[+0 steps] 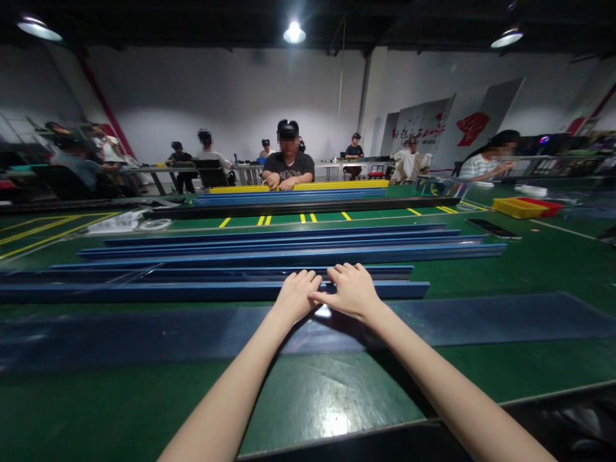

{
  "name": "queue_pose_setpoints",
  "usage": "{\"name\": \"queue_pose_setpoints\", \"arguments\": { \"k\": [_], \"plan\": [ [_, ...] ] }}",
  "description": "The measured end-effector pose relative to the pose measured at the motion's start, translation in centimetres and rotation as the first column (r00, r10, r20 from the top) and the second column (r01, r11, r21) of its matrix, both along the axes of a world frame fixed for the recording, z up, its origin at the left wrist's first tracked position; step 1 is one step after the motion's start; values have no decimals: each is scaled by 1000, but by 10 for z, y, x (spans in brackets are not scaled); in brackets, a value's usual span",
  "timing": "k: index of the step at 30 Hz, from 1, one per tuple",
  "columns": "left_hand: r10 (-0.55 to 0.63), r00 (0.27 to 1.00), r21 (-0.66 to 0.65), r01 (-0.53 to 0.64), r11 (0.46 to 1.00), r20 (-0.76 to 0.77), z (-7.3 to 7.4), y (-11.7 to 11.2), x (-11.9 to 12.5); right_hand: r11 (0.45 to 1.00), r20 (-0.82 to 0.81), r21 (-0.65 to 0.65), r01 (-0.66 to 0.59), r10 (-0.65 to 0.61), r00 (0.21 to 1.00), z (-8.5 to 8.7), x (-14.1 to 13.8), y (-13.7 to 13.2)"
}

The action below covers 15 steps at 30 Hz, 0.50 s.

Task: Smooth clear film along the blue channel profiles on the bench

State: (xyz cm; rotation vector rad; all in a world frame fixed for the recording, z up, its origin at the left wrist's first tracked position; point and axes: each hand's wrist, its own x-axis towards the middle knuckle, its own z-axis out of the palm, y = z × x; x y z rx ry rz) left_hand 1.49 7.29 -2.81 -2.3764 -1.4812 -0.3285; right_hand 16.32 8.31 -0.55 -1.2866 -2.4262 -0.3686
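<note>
Both my hands rest side by side on the nearest long blue rail (144, 292), which lies left to right across the green table (312, 391). My left hand (296, 295) has its fingers curled over the rail's top edge. My right hand (351, 290) grips the same rail just to the right, its thumb touching my left hand. A flat dark blue strip (481, 321) lies on the table just under my wrists. Several more blue rails (289, 247) lie parallel behind the one I hold.
Across the table a person in a black shirt (289, 165) works at yellow and blue rails (298, 187). A yellow tray (517, 207) and a red tray (546, 205) sit at the far right, near a black phone (493, 228). Other people sit at tables behind.
</note>
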Motion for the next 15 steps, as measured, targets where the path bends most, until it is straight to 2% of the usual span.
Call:
{"name": "queue_pose_setpoints", "arguments": {
  "k": [5,11,15],
  "plan": [
    [-2,1000,16,2,1000,-2,2,-1,1,987,42,-101,-123,128,991,1,18,10],
    [0,1000,19,0,1000,-12,4,-3,1,965,-41,-232,-123,116,992,5,40,23],
    [3,1000,23,-3,1000,-22,4,-3,1,951,-100,-265,-158,136,986,6,50,28]
  ]
}}
